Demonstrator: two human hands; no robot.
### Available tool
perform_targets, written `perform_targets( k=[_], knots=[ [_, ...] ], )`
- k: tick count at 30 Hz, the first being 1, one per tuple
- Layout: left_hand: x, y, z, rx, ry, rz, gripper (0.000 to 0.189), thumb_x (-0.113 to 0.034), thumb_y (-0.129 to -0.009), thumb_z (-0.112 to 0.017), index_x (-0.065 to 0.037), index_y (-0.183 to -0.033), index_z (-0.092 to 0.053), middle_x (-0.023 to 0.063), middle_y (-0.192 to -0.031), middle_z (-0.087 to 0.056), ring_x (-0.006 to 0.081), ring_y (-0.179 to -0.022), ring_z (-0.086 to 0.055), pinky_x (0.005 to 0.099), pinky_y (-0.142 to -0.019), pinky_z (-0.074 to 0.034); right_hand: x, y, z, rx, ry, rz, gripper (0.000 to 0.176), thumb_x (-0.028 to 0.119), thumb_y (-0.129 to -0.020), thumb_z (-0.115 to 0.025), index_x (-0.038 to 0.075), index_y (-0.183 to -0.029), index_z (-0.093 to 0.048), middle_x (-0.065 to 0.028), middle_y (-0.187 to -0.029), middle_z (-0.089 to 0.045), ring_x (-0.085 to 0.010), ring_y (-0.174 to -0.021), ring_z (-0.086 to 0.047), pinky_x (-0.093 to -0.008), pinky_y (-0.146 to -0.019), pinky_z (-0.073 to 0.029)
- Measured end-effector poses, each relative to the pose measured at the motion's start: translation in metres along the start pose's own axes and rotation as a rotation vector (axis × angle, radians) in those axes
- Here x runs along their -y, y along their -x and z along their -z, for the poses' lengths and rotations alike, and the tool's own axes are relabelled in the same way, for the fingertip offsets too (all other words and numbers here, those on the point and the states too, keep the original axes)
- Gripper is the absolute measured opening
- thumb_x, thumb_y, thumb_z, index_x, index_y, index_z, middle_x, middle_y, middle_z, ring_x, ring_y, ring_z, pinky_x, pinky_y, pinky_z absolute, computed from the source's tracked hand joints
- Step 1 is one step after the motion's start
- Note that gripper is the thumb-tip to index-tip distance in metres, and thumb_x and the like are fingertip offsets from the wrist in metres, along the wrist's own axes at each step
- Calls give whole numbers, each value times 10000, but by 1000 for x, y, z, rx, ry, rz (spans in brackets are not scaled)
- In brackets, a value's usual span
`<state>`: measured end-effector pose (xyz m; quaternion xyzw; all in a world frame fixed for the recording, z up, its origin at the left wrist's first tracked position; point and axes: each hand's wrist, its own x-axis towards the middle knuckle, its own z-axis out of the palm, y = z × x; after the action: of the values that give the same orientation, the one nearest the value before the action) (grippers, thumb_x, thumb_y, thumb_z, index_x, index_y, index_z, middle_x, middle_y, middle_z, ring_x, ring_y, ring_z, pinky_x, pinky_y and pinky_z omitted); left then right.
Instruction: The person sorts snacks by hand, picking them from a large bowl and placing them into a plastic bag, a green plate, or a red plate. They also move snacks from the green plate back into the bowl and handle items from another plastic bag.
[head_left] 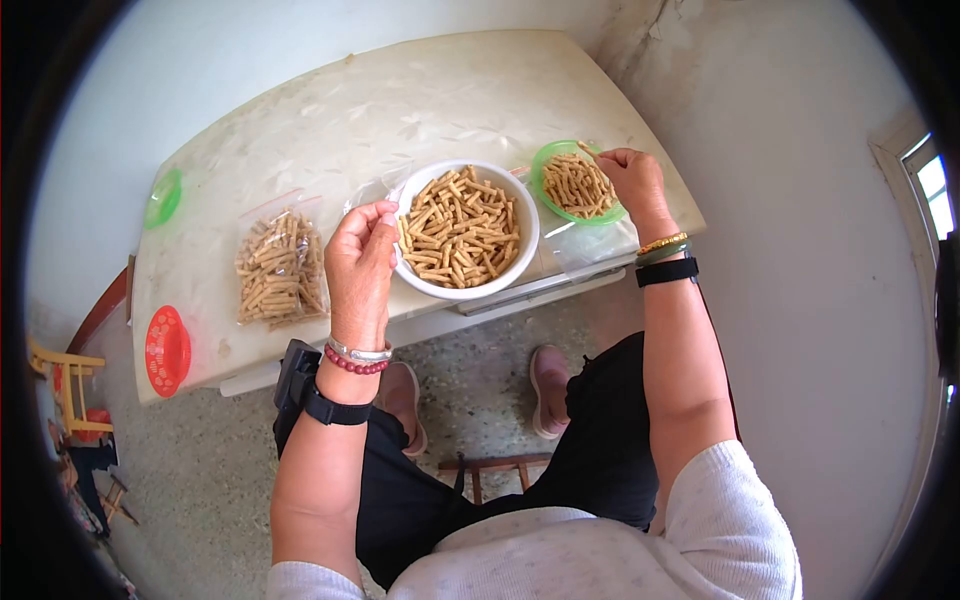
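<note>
Evidently for steadiness, my left hand (360,262) closed on white bowl (470,293) rim, frame centre; right hand (632,178) pinched biscuit stick (586,147) low over green dish (541,166).

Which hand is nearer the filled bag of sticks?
Left. The left hand is at the left rim of the white bowl, beside the bag. The right hand is past the bowl, at the green dish.

White bowl (528,232), tan sticks (460,228); green basket (543,160); red basket (166,350); cream floral-patterned table (400,110).
</note>
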<state>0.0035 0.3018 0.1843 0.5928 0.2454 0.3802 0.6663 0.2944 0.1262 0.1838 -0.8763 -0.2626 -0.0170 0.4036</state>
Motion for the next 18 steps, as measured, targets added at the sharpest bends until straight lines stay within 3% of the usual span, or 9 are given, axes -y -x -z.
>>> perform_targets(
  k=[6, 9, 11, 15, 18],
  knots=[
    [-4, 3, -4, 3, -15, 3, 131, -111, -918, -565, -22, -992, -626, -28, -726, -551, 19, -563, -425, 158, -499, -341, -37, -12, -15, 35, 325, -12, 212, 274, -772, -664, 97, -874, -721, -141, -808, -683, -278, -779, -663, -362, -712, -508],
    [-4, 4, -3, 15, -22, 6, 137, -124, -924, -562, -21, -982, -630, -35, -703, -535, 17, -559, -416, 160, -492, -326, -37, -15, -16, 8, 202, -25, 217, 276, -782, -659, 95, -887, -717, -130, -816, -686, -253, -756, -661, -344, -714, -508],
    [-4, 6, -5, 21, -15, 12, 141, -131, -927, -559, -20, -975, -633, -39, -689, -525, 16, -557, -411, 161, -488, -317, -19, -12, -12, -69, -129, 8, 190, 228, -795, -654, 96, -920, -707, -116, -814, -685, -225, -725, -650, -326, -710, -510],
    [0, 9, -9, 59, -44, 2, 156, -143, -934, -558, -17, -922, -651, -59, -659, -490, 11, -565, -382, 170, -492, -303, 31, 20, -34, 80, -477, 84, 161, 182, -806, -649, 92, -932, -695, -101, -780, -674, -199, -684, -630, -311, -697, -508],
    [2, 8, -10, 54, -49, 11, 149, -133, -930, -563, -14, -914, -650, -63, -661, -490, 11, -573, -383, 172, -499, -306, 67, 59, -49, 324, -58, 475, 125, 127, -800, -642, 68, -905, -675, -107, -803, -666, -225, -712, -637, -316, -687, -508]
  ],
)
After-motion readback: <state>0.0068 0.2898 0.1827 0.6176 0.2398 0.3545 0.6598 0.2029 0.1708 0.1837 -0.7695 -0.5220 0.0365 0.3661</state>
